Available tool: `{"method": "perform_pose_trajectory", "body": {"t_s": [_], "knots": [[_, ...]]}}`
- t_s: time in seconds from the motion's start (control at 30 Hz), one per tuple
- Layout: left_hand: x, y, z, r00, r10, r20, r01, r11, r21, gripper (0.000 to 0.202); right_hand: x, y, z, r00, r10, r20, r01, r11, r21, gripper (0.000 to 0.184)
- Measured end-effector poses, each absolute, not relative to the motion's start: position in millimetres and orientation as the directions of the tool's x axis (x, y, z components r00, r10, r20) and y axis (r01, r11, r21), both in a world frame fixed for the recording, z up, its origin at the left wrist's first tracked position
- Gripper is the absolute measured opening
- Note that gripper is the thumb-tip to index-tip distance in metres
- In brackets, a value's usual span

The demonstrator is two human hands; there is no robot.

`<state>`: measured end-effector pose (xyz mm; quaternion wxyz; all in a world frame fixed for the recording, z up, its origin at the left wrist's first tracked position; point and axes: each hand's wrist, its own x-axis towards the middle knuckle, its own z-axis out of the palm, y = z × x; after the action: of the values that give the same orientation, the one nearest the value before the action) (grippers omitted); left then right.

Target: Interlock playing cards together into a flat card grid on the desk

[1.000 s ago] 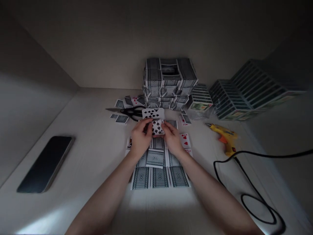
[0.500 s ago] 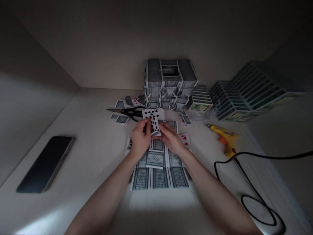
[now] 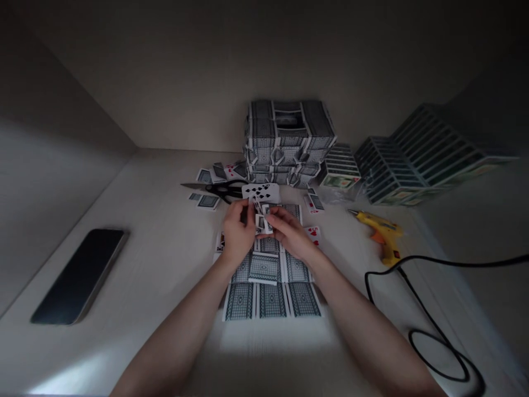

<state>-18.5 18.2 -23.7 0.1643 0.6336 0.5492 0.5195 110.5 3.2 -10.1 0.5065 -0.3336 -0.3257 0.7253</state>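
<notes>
Both my hands meet over a sheet of face-down playing cards [image 3: 270, 286] laid edge to edge on the pale table. My left hand [image 3: 237, 234] and my right hand [image 3: 291, 234] pinch a folded spade card [image 3: 262, 218] between their fingertips; it stands nearly edge-on, its back pattern partly showing. Just beyond it lies a face-up spade card [image 3: 261, 191]. A red heart card [image 3: 313, 234] lies by my right hand.
Black scissors [image 3: 219, 189] and loose cards lie at the back left. A box built of cards [image 3: 289, 140] stands against the wall, with card packs [image 3: 413, 154] to its right. A yellow glue gun [image 3: 380, 231] trails a black cord [image 3: 430, 314]. A dark phone [image 3: 80, 275] lies at left.
The spade card in my fingers went from face-up and flat to folded, turning nearly edge-on. My right hand has shifted slightly left over it.
</notes>
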Motion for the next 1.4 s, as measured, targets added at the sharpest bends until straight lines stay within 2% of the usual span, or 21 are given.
{"method": "perform_pose_trajectory", "body": {"t_s": [0.37, 0.63, 0.8, 0.93, 1.03, 1.2, 1.4], "knots": [[-23, 29, -29, -0.360, 0.883, 0.301, 0.331, -0.180, 0.926, 0.014, 116, 2, -9, -0.208, 0.962, -0.176, -0.557, -0.264, -0.787, 0.034], [-21, 29, -29, -0.331, 0.894, 0.303, 0.298, -0.206, 0.932, 0.014, 116, 0, -5, -0.103, 0.986, -0.133, -0.557, -0.168, -0.814, 0.036], [-19, 23, -26, -0.240, 0.894, 0.379, 0.392, -0.268, 0.880, 0.010, 113, 1, -11, 0.047, 0.995, -0.088, -0.459, -0.057, -0.887, 0.042], [-17, 18, -26, -0.100, 0.869, 0.485, 0.560, -0.354, 0.750, 0.008, 113, 2, -19, 0.179, 0.984, 0.004, -0.311, 0.061, -0.949, 0.043], [-15, 14, -24, 0.033, 0.848, 0.530, 0.615, -0.435, 0.658, 0.014, 113, 3, -24, 0.228, 0.973, 0.045, -0.252, 0.104, -0.962, 0.039], [-15, 13, -18, 0.182, 0.828, 0.530, 0.582, -0.525, 0.620, 0.015, 114, 3, -25, 0.196, 0.978, 0.077, -0.203, 0.117, -0.972, 0.034], [-18, 13, -17, 0.304, 0.772, 0.558, 0.517, -0.626, 0.584, 0.027, 116, 0, -22, 0.140, 0.984, 0.108, -0.114, 0.125, -0.986, 0.028]]}}
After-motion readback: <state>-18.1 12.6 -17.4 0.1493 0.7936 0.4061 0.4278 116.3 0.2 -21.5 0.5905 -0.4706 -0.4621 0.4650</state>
